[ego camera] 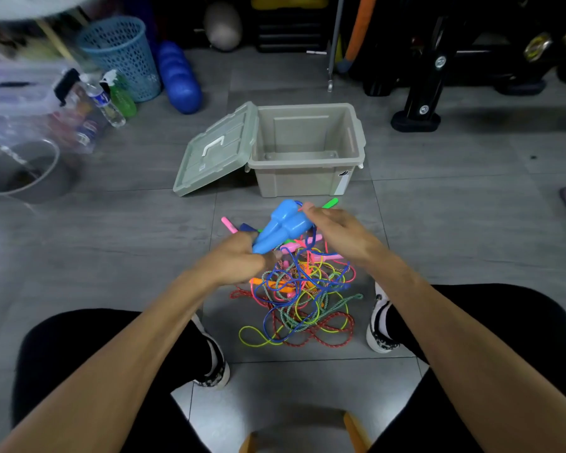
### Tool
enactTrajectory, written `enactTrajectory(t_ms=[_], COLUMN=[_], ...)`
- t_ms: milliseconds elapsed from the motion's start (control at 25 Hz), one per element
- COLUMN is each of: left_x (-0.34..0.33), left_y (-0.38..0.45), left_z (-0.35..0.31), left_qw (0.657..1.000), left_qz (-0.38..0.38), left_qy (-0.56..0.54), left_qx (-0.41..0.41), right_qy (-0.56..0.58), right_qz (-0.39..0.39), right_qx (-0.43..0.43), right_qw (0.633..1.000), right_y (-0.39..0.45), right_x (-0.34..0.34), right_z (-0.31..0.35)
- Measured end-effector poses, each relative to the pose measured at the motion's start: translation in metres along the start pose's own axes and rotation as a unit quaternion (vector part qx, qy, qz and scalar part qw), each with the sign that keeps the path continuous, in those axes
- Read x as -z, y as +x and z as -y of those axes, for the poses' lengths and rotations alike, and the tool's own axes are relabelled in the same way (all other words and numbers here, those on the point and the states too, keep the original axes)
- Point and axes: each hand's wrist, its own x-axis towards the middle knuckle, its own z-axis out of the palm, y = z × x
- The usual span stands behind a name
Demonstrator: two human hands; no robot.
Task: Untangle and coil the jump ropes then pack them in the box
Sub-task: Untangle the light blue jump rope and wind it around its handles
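Observation:
A tangle of coloured jump ropes lies on the grey floor between my feet, with pink, green and orange handles poking out. My left hand grips the lower ends of two light-blue handles held side by side above the pile. My right hand pinches their top end, where the blue cord comes out and drops into the tangle. Just beyond stands the beige box, nothing inside it, its lid swung down to the left.
A blue mesh basket, spray bottles, a clear bin and a metal pot stand at the left. Black exercise equipment stands at the back right. My shoes flank the pile.

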Motion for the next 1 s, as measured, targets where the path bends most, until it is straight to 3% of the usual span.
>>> enactTrajectory(t_ms=[120,240,360,480,640,760,920,1000], left_x=[0.001,0.007,0.014,0.011,-0.003,-0.007,0.007,0.010], left_y=[-0.002,-0.004,-0.008,-0.009,0.002,0.006,0.011,0.016], left_z=[0.003,0.002,0.000,-0.008,-0.016,-0.019,-0.018,-0.013], left_qw=[0.998,0.991,0.954,0.923,0.916,0.894,0.829,0.833], left_qz=[0.028,0.042,0.056,0.034,-0.046,-0.069,-0.085,-0.101], left_qy=[-0.054,-0.131,-0.295,-0.383,-0.398,-0.441,-0.550,-0.538], left_qx=[0.013,-0.005,-0.006,-0.001,0.020,0.041,0.063,0.082], right_qy=[0.079,0.150,0.164,0.041,-0.131,-0.197,-0.344,-0.392], right_qz=[0.012,0.051,-0.009,-0.075,-0.068,-0.013,0.084,0.108], right_qx=[0.053,0.044,0.065,0.116,0.171,0.174,0.176,0.194], right_qw=[0.995,0.986,0.984,0.990,0.974,0.965,0.919,0.893], right_y=[0.003,0.001,0.005,0.004,-0.006,-0.012,-0.036,-0.041], right_x=[0.001,0.005,0.013,0.003,-0.035,-0.050,-0.065,-0.064], right_z=[-0.001,0.001,0.003,-0.001,-0.008,-0.007,0.007,0.009])
